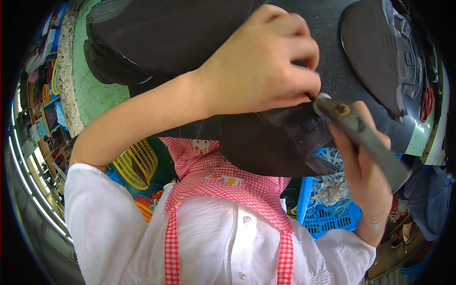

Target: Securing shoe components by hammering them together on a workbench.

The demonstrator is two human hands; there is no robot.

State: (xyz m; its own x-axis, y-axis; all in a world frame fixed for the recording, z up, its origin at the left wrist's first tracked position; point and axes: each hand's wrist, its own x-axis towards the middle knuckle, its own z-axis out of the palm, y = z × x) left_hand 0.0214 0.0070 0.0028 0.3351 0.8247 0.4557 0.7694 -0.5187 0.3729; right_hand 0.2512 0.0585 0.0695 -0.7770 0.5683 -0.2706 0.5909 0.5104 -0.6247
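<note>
My right hand (363,156) grips a hammer (373,130) with a grey metal head, close to my left fingertips. Bent over and closed, my left hand (266,64) is at the upper edge of a dark brown leather-like piece (266,147); its fingertips are partly hidden. That piece has a rounded near edge, overhangs the table side toward my apron, and shows a folded, layered part at its right. It rests on a dark work surface (327,52).
Larger dark pieces (166,38) are stacked at far left, and more with layered edges (373,61) at right. Red-handled scissors (426,102) lie at the right edge. Below the table are a yellow basket (148,159) and a blue basket (332,223) holding pale strips. A checked apron (213,166) covers my front.
</note>
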